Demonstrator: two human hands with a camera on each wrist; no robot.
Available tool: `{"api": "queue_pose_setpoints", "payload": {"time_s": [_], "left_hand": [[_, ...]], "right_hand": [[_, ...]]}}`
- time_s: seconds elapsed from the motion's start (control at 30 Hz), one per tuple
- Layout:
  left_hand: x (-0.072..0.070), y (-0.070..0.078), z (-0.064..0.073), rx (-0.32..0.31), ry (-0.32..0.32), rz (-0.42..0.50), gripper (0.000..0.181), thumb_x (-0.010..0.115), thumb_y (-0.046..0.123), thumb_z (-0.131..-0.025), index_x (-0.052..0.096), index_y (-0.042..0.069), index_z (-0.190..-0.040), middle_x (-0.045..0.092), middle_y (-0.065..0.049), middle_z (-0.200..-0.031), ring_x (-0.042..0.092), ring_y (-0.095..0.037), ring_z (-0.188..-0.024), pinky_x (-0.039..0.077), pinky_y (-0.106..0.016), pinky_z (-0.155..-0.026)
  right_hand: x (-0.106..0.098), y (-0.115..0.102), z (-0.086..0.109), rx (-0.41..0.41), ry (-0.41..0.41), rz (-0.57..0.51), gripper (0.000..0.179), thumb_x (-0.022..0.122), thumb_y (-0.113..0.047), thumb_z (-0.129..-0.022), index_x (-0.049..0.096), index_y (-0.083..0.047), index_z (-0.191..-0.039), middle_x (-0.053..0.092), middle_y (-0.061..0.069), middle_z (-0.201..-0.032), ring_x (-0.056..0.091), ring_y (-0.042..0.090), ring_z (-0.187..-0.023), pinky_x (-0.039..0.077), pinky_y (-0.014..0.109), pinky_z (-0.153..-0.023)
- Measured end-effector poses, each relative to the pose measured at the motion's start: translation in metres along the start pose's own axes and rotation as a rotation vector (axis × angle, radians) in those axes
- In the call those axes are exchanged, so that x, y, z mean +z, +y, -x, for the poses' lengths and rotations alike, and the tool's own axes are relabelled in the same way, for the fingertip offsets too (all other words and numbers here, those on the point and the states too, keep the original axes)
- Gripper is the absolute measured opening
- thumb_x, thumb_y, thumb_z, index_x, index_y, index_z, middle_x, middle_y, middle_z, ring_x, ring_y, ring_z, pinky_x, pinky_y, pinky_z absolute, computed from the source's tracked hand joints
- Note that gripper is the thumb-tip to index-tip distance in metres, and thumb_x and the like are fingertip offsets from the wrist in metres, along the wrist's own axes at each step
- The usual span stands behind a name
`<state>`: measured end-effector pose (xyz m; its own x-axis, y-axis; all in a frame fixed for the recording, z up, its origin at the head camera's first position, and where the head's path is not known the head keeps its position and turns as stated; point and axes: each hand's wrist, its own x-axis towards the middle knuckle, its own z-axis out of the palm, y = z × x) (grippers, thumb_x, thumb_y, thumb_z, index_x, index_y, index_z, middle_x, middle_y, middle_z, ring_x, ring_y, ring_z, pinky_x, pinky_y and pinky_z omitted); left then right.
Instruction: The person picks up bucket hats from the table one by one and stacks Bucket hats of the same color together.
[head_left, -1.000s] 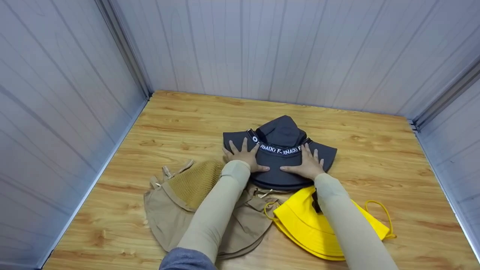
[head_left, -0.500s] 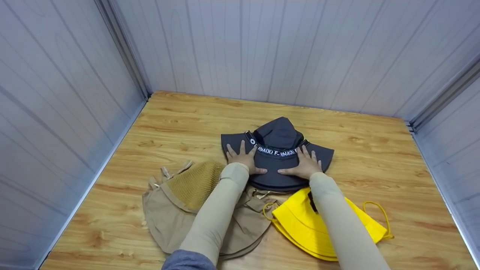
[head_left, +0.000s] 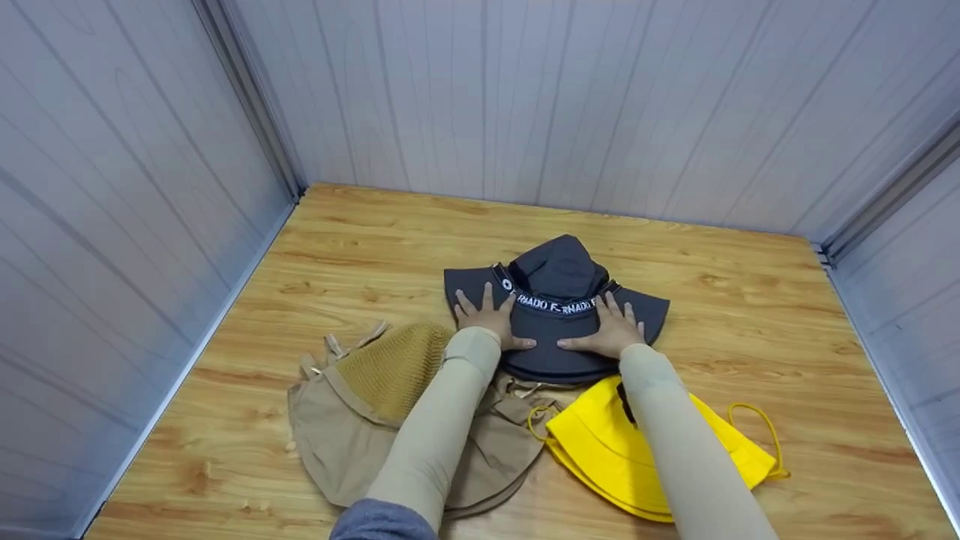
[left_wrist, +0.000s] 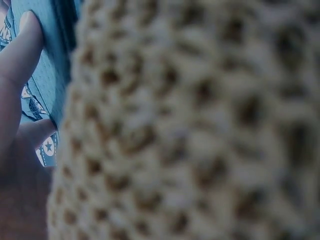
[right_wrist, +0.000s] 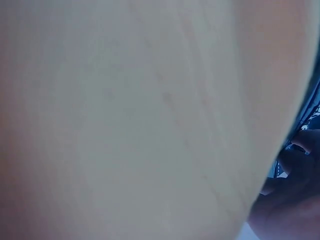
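Note:
A dark grey bucket hat (head_left: 559,352) lies folded flat on the wooden table, its lettered band (head_left: 555,304) across the middle and its crown pointing to the back wall. My left hand (head_left: 486,319) rests spread on the left of its brim; my right hand (head_left: 611,330) lies spread on the right, the two thumbs pointing at each other. In the left wrist view, woven tan fabric (left_wrist: 180,120) fills most of the picture, with fingers (left_wrist: 20,60) on the grey hat at the left edge. The right wrist view is mostly blocked by a pale blurred surface (right_wrist: 135,120).
Under my left forearm lies a khaki hat (head_left: 337,435) with a woven mustard crown (head_left: 394,371) and loose ties. A folded yellow bucket hat (head_left: 607,457) with a cord (head_left: 772,435) sits under my right forearm. Pale panel walls (head_left: 525,97) enclose the table (head_left: 375,247).
Both hands stay spread on the grey hat. The whole head view shifts slightly; the hats keep their places on the table.

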<state>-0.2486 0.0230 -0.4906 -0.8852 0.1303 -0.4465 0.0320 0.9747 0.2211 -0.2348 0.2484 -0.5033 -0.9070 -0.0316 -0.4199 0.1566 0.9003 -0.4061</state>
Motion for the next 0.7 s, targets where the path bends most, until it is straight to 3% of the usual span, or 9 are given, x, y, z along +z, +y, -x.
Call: {"api": "queue_pose_setpoints", "payload": {"time_s": [0.23, 0.5, 0.6, 0.7], "left_hand": [[0.004, -0.003, -0.012, -0.022, 0.009, -0.015, 0.104, 0.065, 0.075, -0.075, 0.011, 0.043, -0.157, -0.009, -0.005, -0.168, -0.012, -0.053, -0.147, 0.008, -0.060, -0.122], [-0.003, 0.012, -0.018, -0.041, 0.003, -0.046, 0.108, 0.066, 0.074, -0.076, 0.006, 0.040, -0.158, -0.009, -0.007, -0.167, -0.010, -0.053, -0.148, 0.012, -0.062, -0.121], [-0.007, 0.018, -0.014, -0.025, 0.040, -0.066, 0.108, 0.066, 0.072, -0.078, 0.008, 0.033, -0.160, -0.001, -0.010, -0.168, -0.006, -0.052, -0.149, 0.016, -0.063, -0.120], [-0.016, 0.019, -0.005, 0.044, 0.155, -0.047, 0.097, 0.063, 0.067, -0.084, 0.021, 0.024, -0.159, 0.015, -0.011, -0.166, 0.005, -0.050, -0.150, 0.020, -0.061, -0.120]], "right_hand": [[0.001, 0.000, -0.003, -0.018, 0.014, -0.011, 0.130, 0.071, -0.074, -0.072, 0.001, -0.007, -0.160, -0.009, 0.016, -0.166, -0.013, 0.047, -0.150, -0.004, 0.068, -0.118], [-0.002, 0.005, 0.000, -0.053, 0.068, -0.057, 0.129, 0.069, -0.072, -0.076, -0.004, -0.006, -0.159, -0.011, 0.018, -0.166, -0.014, 0.047, -0.150, -0.005, 0.071, -0.116], [-0.005, 0.006, 0.002, -0.071, 0.118, -0.081, 0.126, 0.065, -0.074, -0.077, -0.003, -0.007, -0.159, -0.009, 0.019, -0.166, -0.010, 0.046, -0.151, -0.004, 0.072, -0.115], [-0.016, 0.006, 0.007, -0.100, 0.198, -0.101, 0.120, 0.062, -0.074, -0.080, 0.002, -0.007, -0.160, -0.004, 0.021, -0.166, -0.006, 0.044, -0.152, -0.003, 0.071, -0.116]]}}
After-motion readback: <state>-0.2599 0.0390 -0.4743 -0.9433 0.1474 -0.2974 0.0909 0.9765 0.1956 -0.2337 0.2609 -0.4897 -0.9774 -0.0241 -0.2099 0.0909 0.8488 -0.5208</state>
